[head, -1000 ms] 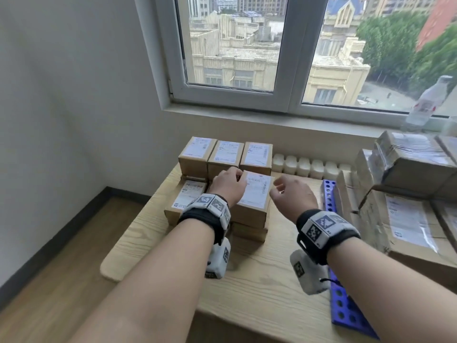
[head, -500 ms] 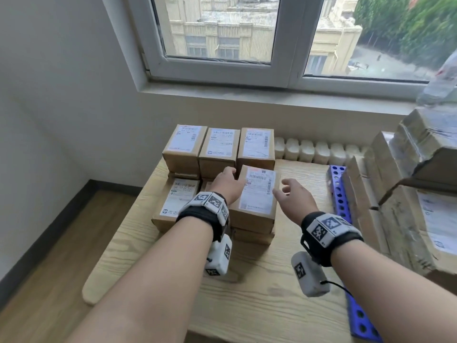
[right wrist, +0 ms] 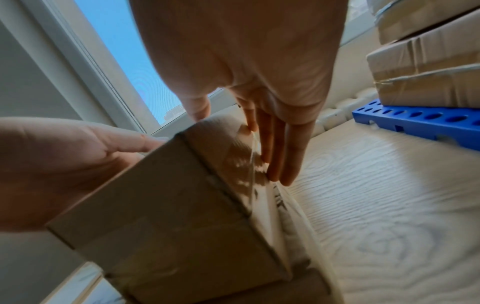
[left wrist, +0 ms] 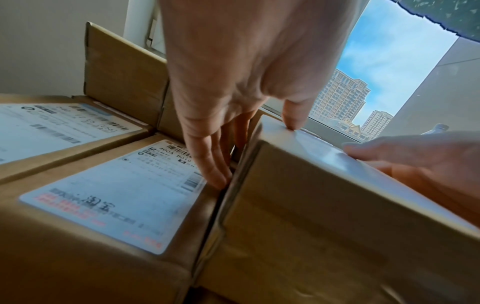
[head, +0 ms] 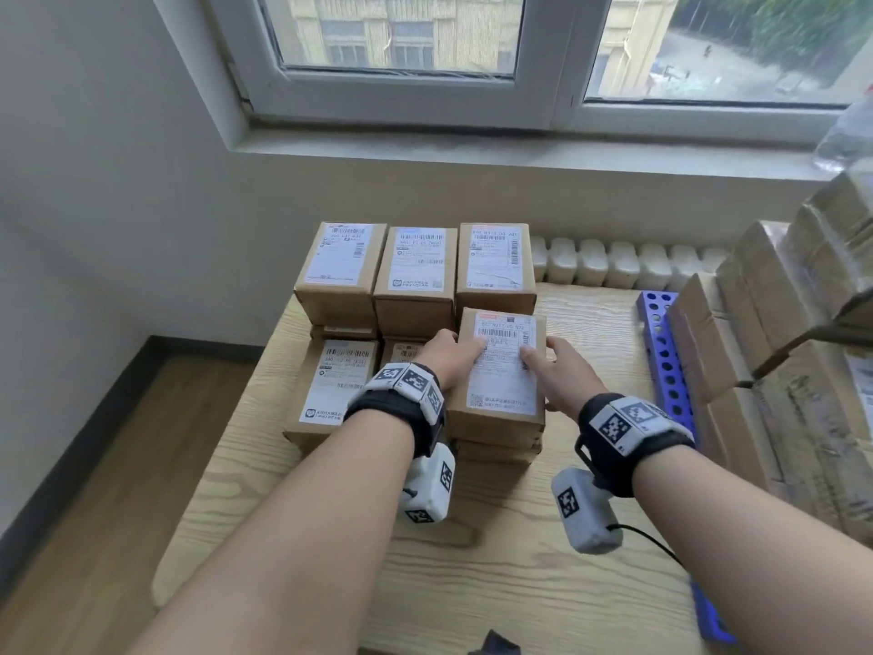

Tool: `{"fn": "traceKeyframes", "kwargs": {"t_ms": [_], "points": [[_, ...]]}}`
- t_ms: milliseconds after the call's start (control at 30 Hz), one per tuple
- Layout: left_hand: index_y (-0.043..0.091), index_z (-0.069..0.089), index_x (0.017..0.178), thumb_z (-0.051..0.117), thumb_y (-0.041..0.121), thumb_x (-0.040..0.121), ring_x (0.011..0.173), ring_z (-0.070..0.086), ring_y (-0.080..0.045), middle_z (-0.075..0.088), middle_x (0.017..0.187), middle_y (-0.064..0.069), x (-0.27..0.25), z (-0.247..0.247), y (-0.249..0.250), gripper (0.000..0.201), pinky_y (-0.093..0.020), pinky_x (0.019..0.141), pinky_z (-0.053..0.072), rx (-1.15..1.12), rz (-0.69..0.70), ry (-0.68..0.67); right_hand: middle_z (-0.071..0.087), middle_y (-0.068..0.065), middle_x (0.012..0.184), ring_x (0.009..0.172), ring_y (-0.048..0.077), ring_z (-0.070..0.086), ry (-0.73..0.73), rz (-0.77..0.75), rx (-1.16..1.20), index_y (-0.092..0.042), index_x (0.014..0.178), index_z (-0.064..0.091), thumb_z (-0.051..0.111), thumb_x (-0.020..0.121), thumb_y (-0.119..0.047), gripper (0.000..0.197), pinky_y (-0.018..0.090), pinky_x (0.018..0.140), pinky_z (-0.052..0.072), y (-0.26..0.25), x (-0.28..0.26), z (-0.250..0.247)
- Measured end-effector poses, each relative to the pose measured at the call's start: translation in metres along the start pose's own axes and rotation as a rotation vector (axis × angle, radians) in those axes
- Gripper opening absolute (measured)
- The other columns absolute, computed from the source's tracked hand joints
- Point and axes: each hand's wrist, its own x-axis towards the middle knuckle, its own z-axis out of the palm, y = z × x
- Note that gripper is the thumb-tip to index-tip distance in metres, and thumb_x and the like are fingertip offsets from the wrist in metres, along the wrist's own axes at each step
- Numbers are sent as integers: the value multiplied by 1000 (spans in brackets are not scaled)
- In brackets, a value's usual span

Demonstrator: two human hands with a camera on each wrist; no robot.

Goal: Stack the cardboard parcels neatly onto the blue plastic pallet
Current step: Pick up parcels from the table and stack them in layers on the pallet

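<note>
A small cardboard parcel (head: 503,394) with a white label lies on top of another parcel at the front right of a block of parcels. My left hand (head: 451,354) holds its left edge, thumb on the label and fingers down the narrow gap beside the neighbouring parcel (left wrist: 109,195). My right hand (head: 550,359) holds the right edge the same way, its fingers flat on the taped side. The wrist views show this parcel (left wrist: 324,216) (right wrist: 168,205) between both hands (left wrist: 249,148) (right wrist: 239,146). The blue pallet (head: 663,352) (right wrist: 415,119) lies to the right.
Three labelled parcels (head: 415,262) form the back row of the block, and lower ones (head: 338,380) lie front left. Larger taped parcels (head: 779,371) are piled on the pallet. A white radiator (head: 614,262) runs behind the wooden table (head: 496,536). A bottle (head: 845,130) stands on the sill.
My right hand, which hovered just right of the parcel, has closed onto its right edge. My left hand stays on the left edge. The head view has tipped downward and closer.
</note>
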Motion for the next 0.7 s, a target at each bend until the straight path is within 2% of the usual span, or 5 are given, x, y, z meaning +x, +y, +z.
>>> {"fn": "traceKeyframes", "kwargs": {"t_ms": [100,267,400,567,700], "points": [[7,38,140,55,47,94,114,61,-29,58,132,-11,-2,-2,2,64,-45,99,50,-52,-7,8,58,7,133,108,24,64,22,18,72,-19,147,35,51,94,-47,62,47,89,55,-3,-5,5],[17,37,131,62,55,85,106,63,-26,59,124,-7,-11,-9,-1,64,-47,95,53,-93,34,30,59,4,131,98,17,60,60,-9,99,-18,147,37,50,97,-44,58,30,73,51,-6,-22,4],[24,35,116,63,59,82,103,63,-24,59,119,-6,-25,-13,3,57,-48,94,53,-85,114,43,60,4,128,103,20,62,123,-14,154,-20,142,41,50,96,-45,54,41,87,55,-8,-40,-3],[16,34,119,58,62,86,101,62,-21,58,116,-6,-49,-6,4,62,-43,94,52,-79,162,49,61,-2,116,97,17,62,184,-43,172,-21,140,44,52,94,-47,53,34,78,54,-6,-66,-15],[13,35,119,58,58,89,91,59,-16,57,115,-6,-69,4,11,59,-29,70,47,-133,230,52,63,3,120,97,19,67,226,-49,239,-21,142,41,56,92,-47,59,44,82,59,-1,-86,-28]]}}
